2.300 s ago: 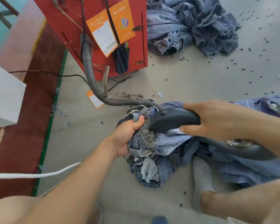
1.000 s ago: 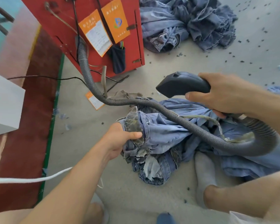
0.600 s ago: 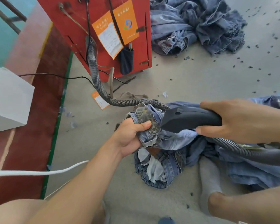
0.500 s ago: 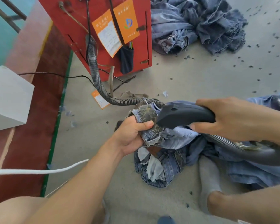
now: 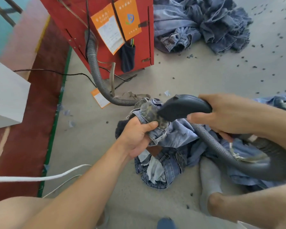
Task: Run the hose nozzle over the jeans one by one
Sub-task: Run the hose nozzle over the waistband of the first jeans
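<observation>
The left hand (image 5: 139, 136) was clenched on a bunched fold of the jeans (image 5: 172, 138), which lay heaped on the concrete floor (image 5: 196, 83). The right hand (image 5: 229, 116) was wrapped around the black hose nozzle (image 5: 183, 107), its mouth touching the raised fold. The ribbed hose (image 5: 96, 76) led back to a red cabinet (image 5: 76, 20).

Head view; steeply downward; close
</observation>
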### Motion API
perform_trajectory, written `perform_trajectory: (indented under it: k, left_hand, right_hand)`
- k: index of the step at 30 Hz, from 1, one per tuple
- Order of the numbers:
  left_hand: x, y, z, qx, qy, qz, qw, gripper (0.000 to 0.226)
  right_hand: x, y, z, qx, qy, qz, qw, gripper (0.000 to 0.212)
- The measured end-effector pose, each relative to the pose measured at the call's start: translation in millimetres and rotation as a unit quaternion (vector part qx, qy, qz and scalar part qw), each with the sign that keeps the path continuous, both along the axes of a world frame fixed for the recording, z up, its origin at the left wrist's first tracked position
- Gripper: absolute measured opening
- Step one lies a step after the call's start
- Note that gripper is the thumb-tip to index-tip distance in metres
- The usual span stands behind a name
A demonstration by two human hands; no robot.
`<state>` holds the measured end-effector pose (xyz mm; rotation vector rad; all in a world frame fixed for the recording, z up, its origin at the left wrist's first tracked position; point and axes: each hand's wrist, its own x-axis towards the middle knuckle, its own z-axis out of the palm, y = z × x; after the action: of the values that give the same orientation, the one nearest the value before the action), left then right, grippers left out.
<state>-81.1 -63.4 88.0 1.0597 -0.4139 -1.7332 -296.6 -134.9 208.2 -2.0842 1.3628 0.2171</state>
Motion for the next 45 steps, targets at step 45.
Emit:
perform_trajectory:
  k: [45]
  left_hand:
    - [-0.5,-3.5,7.6,0.096,0.005,0.036,0.995,0.037]
  right_hand:
    - [-27.2,-8.8,17.1,0.125,-0.073,-0.01,0.989,0.013]
